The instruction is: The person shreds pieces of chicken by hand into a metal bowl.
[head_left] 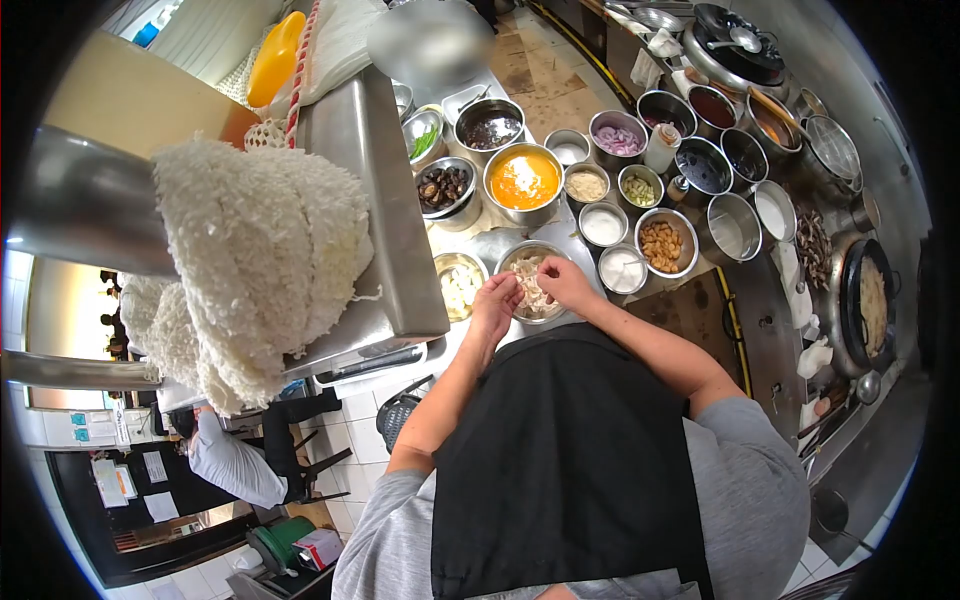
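Observation:
Both hands meet over a steel bowl of pale, shredded food. My left hand has its fingers pinched together at the bowl's left side, near a pale scrap. From the right, my right hand reaches over the bowl with thumb and fingers closed; what they hold is too small to make out. Just left of this bowl stands another bowl with pale yellow pieces. A steel pot of orange liquid stands beyond my hands, beside a pot of dark mushrooms.
To the right are a bowl of brown chunks, bowls of white powder and a pot of purple onion. A white towel hangs over a steel shelf at left. A seated person is at lower left.

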`<state>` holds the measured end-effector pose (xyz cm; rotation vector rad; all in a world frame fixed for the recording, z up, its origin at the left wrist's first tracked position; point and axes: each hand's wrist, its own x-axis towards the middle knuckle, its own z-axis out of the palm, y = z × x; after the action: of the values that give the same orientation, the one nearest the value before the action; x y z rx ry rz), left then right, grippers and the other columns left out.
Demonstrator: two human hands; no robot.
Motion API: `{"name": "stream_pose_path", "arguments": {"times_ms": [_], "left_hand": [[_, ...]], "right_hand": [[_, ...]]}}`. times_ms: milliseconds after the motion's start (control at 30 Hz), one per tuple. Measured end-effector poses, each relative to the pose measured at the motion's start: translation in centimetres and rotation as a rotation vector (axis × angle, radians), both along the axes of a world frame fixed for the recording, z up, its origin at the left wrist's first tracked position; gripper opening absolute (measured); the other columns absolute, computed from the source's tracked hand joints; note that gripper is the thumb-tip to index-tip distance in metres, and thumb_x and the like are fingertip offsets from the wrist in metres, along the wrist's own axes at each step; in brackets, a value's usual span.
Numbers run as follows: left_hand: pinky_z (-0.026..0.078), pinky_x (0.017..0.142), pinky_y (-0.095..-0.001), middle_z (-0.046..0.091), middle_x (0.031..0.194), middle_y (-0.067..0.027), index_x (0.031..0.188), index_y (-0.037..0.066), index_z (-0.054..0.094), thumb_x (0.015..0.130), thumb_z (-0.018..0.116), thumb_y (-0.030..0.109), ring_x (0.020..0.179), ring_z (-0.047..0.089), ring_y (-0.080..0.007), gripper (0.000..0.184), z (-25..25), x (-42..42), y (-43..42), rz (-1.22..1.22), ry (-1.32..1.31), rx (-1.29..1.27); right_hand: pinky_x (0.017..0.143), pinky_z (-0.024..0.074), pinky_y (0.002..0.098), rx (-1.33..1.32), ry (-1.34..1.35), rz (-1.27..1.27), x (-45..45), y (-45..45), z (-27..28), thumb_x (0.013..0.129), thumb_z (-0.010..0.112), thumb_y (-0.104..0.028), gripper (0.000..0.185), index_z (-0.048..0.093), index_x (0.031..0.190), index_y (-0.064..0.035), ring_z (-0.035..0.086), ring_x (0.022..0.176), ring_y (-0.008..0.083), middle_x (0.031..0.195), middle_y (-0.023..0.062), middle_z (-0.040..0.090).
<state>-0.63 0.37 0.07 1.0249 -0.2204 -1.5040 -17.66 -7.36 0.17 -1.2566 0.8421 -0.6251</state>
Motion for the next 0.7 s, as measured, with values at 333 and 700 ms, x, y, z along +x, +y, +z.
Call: {"name": "stream_pose_path", "arguments": {"times_ms": [333,700], "left_hand": [[0.055,0.079,-0.0301,0.063,0.091,-0.0065,0.102,0.0,0.059,0.09,0.062,0.003,0.082,0.062,-0.0163,0.013,0.7,-0.5,-0.2,0.008,-0.183,-0.05],[0.056,0.075,-0.0287,0.065,0.091,-0.0096,0.102,-0.004,0.06,0.089,0.065,0.005,0.08,0.064,-0.0157,0.016,1.1,-1.0,-0.5,-0.043,-0.412,-0.091]], "right_hand": [[0.058,0.0507,0.0271,-0.329,0.129,-0.053,0.1,0.4,1.5,0.083,0.062,-0.011,0.014,0.063,0.09,0.0007,0.06,0.065,0.0112,0.075,0.0054,0.064],[0.066,0.0505,0.0295,-0.397,0.185,0.049,-0.1,0.3,2.2,0.085,0.064,-0.018,0.02,0.069,0.091,0.0008,0.064,0.07,0.0142,0.078,0.0102,0.069]]}}
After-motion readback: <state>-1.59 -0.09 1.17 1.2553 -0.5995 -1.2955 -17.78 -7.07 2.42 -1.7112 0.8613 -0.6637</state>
